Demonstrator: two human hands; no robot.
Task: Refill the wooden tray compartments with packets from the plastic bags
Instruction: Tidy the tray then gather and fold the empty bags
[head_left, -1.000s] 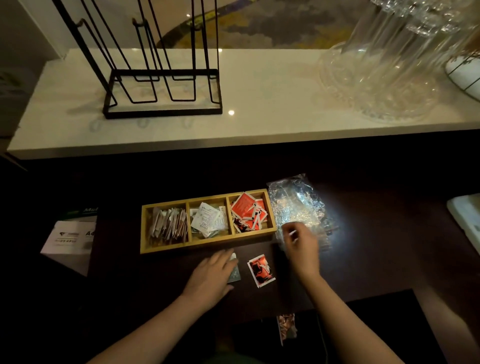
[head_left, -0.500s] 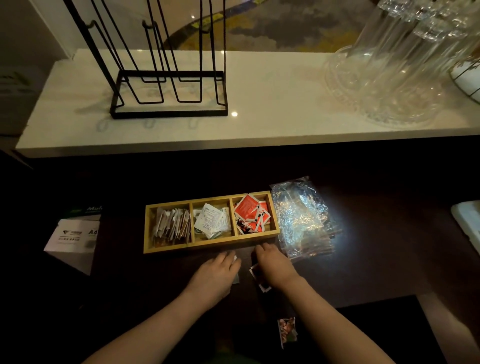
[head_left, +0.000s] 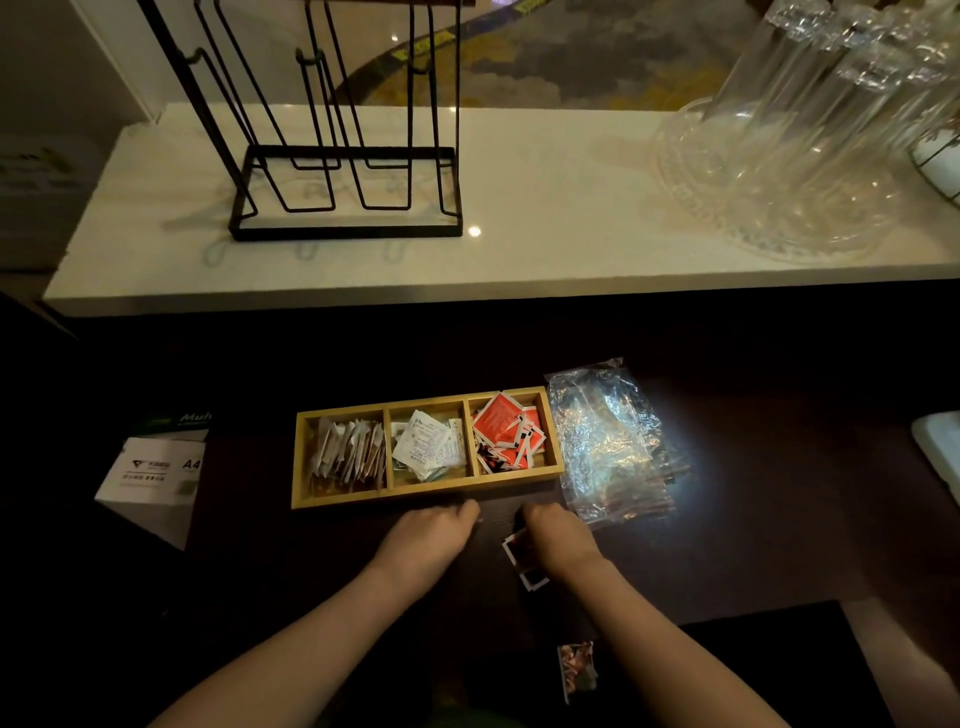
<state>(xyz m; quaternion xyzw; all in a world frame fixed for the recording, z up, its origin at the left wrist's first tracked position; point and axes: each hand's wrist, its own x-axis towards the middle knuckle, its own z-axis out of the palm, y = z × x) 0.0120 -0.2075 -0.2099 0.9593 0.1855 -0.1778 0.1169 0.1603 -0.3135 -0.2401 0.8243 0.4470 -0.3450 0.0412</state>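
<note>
A three-compartment wooden tray (head_left: 427, 493) is being shown on a dark surface (head_left: 779, 545), with pale sachets at its left, white packets in the middle and red packets (head_left: 506, 434) at its right. Emptied clear plastic bags (head_left: 610, 441) are lying just beside the tray's right end, presumably set aside there. The right hand (head_left: 558, 535) is being lowered, fingers curled, over a loose red-and-white packet (head_left: 522, 558) in front of the tray, probably for transfer to the right compartment; whether its grip is already closed on the packet cannot be told. The left hand (head_left: 428, 535) is being rested palm-down beside it; anything beneath is hidden.
</note>
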